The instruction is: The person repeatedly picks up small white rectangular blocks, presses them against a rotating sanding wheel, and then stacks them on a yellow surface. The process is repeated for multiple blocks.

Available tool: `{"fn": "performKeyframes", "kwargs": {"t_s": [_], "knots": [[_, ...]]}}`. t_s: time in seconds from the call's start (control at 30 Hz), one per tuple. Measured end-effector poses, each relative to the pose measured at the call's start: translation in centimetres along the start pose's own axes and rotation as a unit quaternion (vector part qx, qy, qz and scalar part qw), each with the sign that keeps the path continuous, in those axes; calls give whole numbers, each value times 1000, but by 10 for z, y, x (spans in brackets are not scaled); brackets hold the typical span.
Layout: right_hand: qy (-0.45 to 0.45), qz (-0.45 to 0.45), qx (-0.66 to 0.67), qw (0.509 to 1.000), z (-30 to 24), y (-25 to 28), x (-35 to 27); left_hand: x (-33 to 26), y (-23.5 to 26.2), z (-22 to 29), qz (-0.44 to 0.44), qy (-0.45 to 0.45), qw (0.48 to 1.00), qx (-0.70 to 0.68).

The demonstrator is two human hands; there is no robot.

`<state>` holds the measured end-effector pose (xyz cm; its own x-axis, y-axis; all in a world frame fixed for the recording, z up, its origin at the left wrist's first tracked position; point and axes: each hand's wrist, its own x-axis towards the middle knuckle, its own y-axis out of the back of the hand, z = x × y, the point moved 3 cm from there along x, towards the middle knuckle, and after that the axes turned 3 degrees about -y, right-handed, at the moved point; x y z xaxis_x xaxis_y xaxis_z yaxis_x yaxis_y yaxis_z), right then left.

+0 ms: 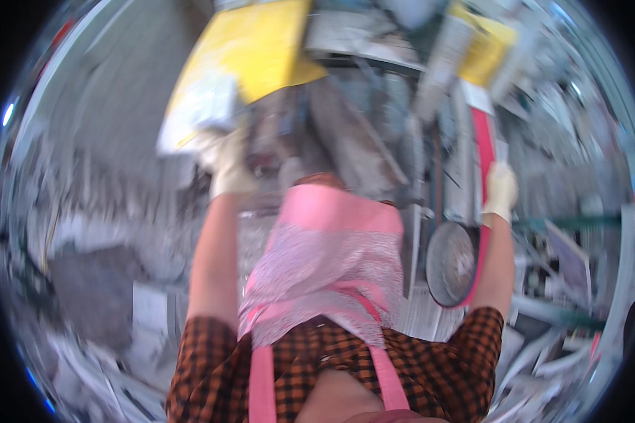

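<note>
Both gloved, our left hand is at the pale lower end of the yellow sheet, ahead on our left, while our right hand, well apart, is at the red strap — blur keeps us from telling whether either grips. We seem to be handling the sheet; moving it would call for a sure hold — and care beside the round pan.

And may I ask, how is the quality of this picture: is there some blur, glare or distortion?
In the head view, blur smears the left hand and the yellow item; the checked shirt looks crisper; small glare spots show near the left rim; edges bow toward the rim, and the corners are black.
</note>
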<state>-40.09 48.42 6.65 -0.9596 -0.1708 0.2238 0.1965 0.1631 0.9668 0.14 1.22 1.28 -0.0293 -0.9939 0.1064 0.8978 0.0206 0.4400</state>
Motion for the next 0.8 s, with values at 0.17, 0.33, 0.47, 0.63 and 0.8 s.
{"fn": "performKeyframes", "kwargs": {"t_s": [0.17, 0.33, 0.47, 0.63, 0.8], "knots": [[42, -92, 620, 778, -142, -1, -24, -3, 3, 19, 23, -81, 994, -72], [118, -255, 720, 635, -352, -16, -128, -3, 15, 18, -41, -42, 998, 26], [119, -266, 575, 764, -439, -29, -187, 2, 25, 10, -110, -69, 988, 88], [197, -330, 512, 768, -471, -41, -213, 2, 24, 4, -113, -106, 986, 65], [370, -358, 476, 714, -468, -42, -205, -4, 14, 14, -32, -92, 990, 98]]}}
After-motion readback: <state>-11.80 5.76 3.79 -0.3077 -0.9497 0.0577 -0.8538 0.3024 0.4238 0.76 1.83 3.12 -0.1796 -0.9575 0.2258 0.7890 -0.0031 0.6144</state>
